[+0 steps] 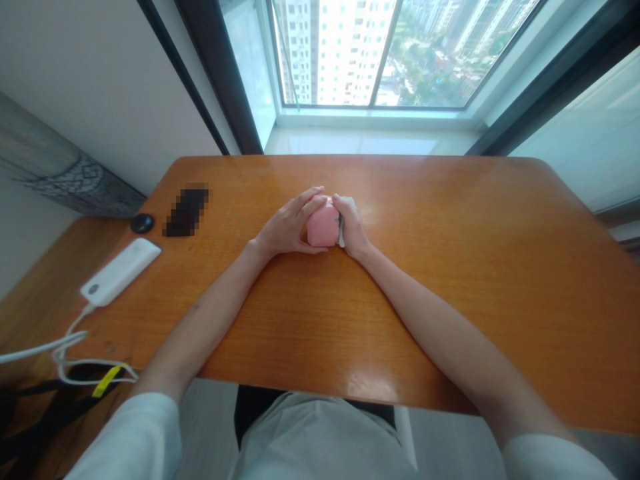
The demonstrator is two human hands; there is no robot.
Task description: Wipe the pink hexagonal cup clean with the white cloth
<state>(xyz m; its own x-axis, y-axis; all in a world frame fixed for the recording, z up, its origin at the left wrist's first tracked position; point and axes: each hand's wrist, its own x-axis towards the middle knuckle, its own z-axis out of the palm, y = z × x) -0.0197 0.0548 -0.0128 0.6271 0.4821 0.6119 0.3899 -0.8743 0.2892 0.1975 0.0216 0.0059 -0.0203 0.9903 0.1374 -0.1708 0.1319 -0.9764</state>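
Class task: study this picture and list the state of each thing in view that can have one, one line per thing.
Pink box: gripped between both hands.
Left hand: curled around the box's left side.
Right hand: pressed against the box's right side.
White power bank: lying flat on the wooden desk, cable attached.
Pixelated dark rectangle: lying flat, too obscured to identify.

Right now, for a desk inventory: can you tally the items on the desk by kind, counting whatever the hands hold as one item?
pink block-shaped object between the left hand and right hand: 1
white power bank with its cable: 1
round black puck: 1
pixelated flat black object: 1
Total: 4
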